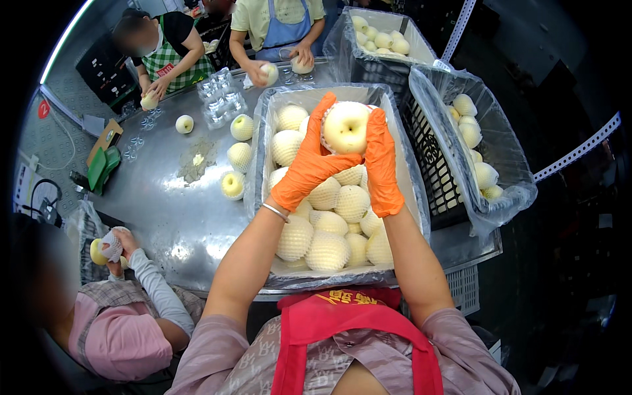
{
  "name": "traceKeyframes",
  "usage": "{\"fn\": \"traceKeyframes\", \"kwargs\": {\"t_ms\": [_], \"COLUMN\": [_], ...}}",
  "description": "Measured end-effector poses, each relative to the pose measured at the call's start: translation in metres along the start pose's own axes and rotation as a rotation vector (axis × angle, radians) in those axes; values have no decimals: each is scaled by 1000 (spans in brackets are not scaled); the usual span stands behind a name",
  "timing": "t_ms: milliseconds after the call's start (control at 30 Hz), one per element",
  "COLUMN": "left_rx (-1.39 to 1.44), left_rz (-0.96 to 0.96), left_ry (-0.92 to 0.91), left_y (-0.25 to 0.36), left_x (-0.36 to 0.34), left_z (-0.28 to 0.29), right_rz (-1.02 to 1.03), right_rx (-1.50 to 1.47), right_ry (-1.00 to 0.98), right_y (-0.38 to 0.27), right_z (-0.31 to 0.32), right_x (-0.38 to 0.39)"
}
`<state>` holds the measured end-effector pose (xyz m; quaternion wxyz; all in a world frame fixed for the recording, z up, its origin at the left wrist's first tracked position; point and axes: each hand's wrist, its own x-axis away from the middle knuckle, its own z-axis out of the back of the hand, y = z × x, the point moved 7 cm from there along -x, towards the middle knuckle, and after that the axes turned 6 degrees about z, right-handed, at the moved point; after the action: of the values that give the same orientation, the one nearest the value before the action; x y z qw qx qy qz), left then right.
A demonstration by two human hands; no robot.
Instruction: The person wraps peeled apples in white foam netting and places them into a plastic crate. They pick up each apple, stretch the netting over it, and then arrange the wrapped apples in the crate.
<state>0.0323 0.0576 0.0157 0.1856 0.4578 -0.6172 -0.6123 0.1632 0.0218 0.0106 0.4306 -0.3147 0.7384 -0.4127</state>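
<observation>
Above the lined crate in front of me, both my orange-gloved hands hold one round, pale yellow pear (347, 128). My left hand (308, 164) cups its left side and underside, thumb across the bottom. Pressed along the right side is my right hand (382, 161). The pear's dimpled end faces up, and white foam netting shows at its left edge. Beneath my hands, the plastic-lined crate (409, 197) is filled with several pears (329, 252), mostly in white foam nets.
On the steel table (164, 224), netted pears (238, 156) line the crate's left side, near clear plastic trays (222, 99). Lined crates of pears (471, 191) stand right and far right. Co-workers handle fruit at the left (125, 316) and the far side (174, 56).
</observation>
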Motion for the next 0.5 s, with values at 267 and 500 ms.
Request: {"fn": "traceKeyframes", "kwargs": {"t_ms": [267, 500], "left_rx": [123, 157], "left_rz": [142, 150], "left_ry": [24, 96], "left_y": [10, -3], "left_x": [3, -1], "left_z": [4, 19], "right_rz": [-201, 19], "right_rx": [-15, 262], "right_ry": [-10, 75], "right_y": [6, -8], "right_z": [10, 14], "right_x": [2, -5]}}
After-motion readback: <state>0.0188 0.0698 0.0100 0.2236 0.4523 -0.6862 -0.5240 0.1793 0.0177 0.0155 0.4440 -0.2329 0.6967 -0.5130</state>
